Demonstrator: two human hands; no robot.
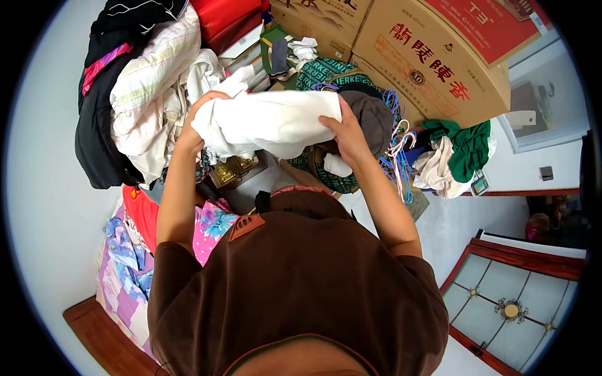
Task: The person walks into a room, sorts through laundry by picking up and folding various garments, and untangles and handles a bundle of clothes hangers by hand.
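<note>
A white cloth (266, 122) is stretched between my two hands, in front of my chest. My left hand (199, 124) is closed round its left end, some fingers hidden behind the fabric. At the right end, my right hand (346, 130) pinches the cloth, thumb on the front. Behind the cloth lie a green patterned bag (332, 74) and a dark grey cap-like item (367, 119). Close to my left hand is a pile of pale clothes and bedding (147, 94).
Cardboard boxes (433, 62) stand at the back right. Blue and white hangers (400, 147) hang beside a green garment (470, 150). Black clothing (100, 138) lies at the left, above a red cloth (140, 213) and a floral pink fabric (210, 229). A glass-panelled door (508, 301) is at the lower right.
</note>
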